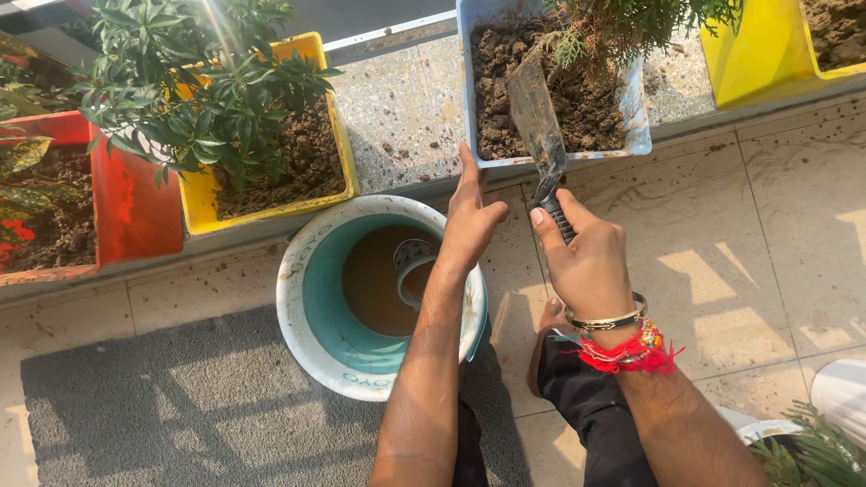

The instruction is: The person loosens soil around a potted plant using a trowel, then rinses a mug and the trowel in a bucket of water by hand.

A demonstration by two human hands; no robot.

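Trowel [538, 126]: gripped at its handle by right hand [586, 261], blade slanting up over blue planter [550, 90] soil. Left hand [471, 221]: open, empty, beside planter's near rim, left of trowel.

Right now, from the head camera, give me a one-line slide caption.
Right hand holds a trowel over the blue planter; left hand open beside it, above a bucket of muddy water.
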